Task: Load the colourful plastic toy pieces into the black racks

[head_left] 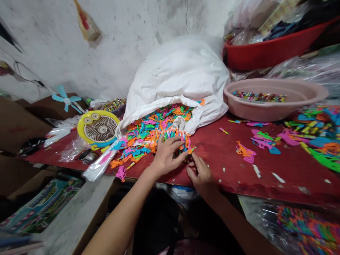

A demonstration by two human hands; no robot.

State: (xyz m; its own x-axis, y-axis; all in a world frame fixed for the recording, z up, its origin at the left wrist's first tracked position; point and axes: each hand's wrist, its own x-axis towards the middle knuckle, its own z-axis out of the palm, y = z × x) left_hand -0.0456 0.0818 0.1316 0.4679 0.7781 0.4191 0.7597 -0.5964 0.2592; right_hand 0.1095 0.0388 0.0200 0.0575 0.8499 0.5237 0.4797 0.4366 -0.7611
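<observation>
A white sack [180,74] lies open on the red table [278,170], spilling a pile of small colourful plastic toy pieces [148,131]. My left hand [167,154] rests on the near edge of that pile, its fingers curled over a row of orange and pink pieces. My right hand [200,170] sits just right of it near the table's front edge, fingers pinched together on a small piece I cannot make out.
A pink basin [276,97] with small coloured sticks stands at the right, a red tub [268,49] behind it. Loose toy pieces [261,140] lie on the table's right. A yellow fan [98,128] and clear plastic bags [99,164] sit at the left.
</observation>
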